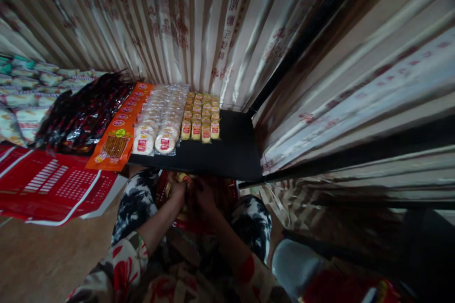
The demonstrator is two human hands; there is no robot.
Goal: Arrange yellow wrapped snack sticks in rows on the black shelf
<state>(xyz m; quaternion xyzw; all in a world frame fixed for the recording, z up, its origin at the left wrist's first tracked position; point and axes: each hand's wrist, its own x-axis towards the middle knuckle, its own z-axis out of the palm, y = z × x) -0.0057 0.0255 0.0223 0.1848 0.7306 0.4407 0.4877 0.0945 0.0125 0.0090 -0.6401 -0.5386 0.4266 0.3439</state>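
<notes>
Both my hands are low between my knees, at a dark red bag [232, 190] below the table edge. My left hand [177, 188] is closed, with a small yellow-wrapped snack packet [185, 178] at its fingers. Beside it, my right hand [205, 195] reaches down into the bag's shadowed opening; its fingers are too dark to make out. On the black table [234, 147] just beyond stand rows of small yellow snack packets [201, 118] with red labels. To their left lie rows of round white crackers [156, 125] in clear wrappers.
Further left are an orange snack bag [119, 128], a heap of dark red packets [88, 113] and many white packets [31, 90]. A red and white bag [53, 182] hangs over the table's front. Patterned curtains [199, 23] enclose the back and right. A grey-white container [295, 265] sits lower right.
</notes>
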